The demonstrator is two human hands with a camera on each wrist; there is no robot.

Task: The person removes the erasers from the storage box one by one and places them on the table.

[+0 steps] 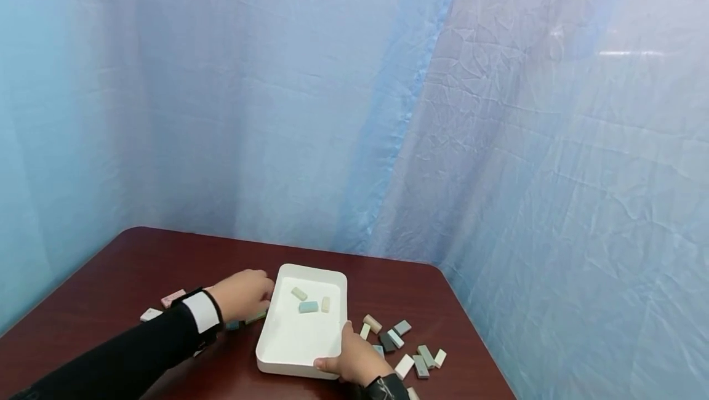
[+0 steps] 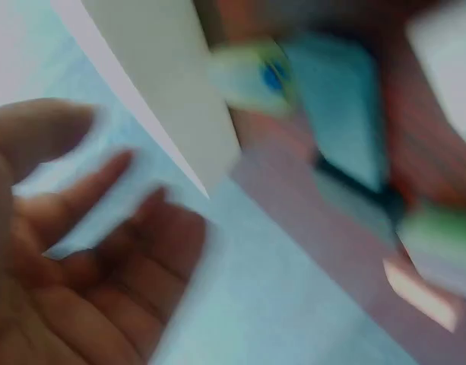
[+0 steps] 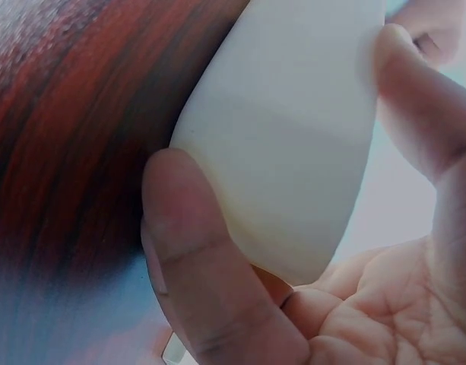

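3 blocks (image 1: 308, 306) in white tray (image 1: 288, 351), most still loose on desk (image 1: 138, 264); right hand (image 1: 354, 360) grips tray corner, left hand (image 1: 244, 294) over blocks, grip unclear.

L wrist view blurred; blocks (image 2: 335, 114) smeared, left hand (image 2: 73, 258) cut off

White tray (image 1: 282, 351), dark red table (image 1: 138, 264), pastel blocks (image 1: 308, 306).

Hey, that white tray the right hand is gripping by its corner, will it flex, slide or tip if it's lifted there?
The white tray looks rigid, so probably little flex. Its smooth wall under the right hand may be slippery. Lifted by one corner, it would likely tilt, sliding the three blocks inside.
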